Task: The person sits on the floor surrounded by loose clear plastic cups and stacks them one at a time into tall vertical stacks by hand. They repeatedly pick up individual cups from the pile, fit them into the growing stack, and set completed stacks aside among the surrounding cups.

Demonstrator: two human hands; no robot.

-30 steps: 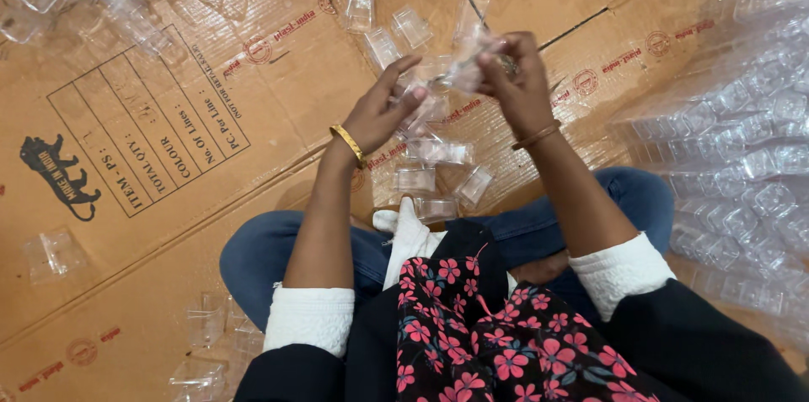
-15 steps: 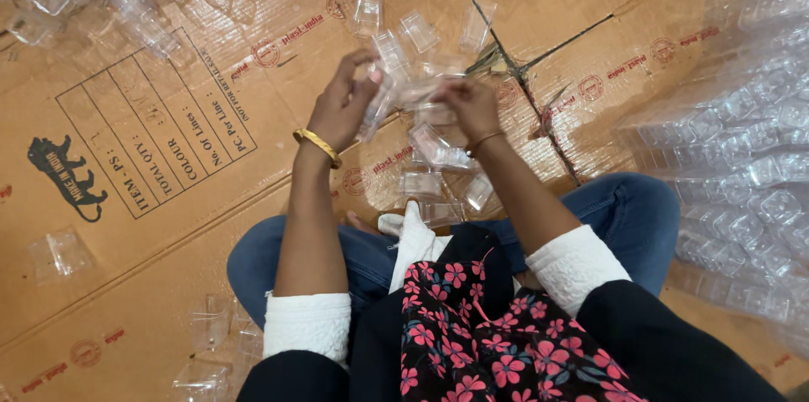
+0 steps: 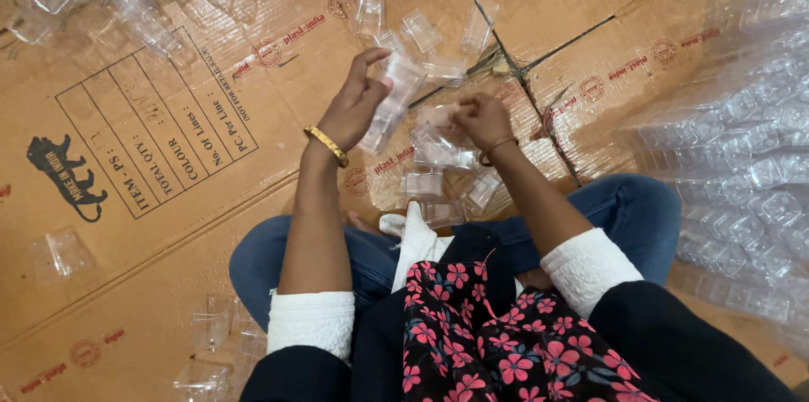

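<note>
Both hands' fingers clamped on clear plastic pieces (image 3: 396, 99) above flattened cardboard flooring (image 3: 152, 225).

place: looks like a small packing or sorting workspace, floor-level | why: flattened cardboard cartons (image 3: 152, 225) cover the floor as a work mat — loose clear plastic cases (image 3: 421, 29) scattered everywhere | also: big heap of stacked clear trays (image 3: 742, 158) on one side — bulk stock, not home clutter
</note>
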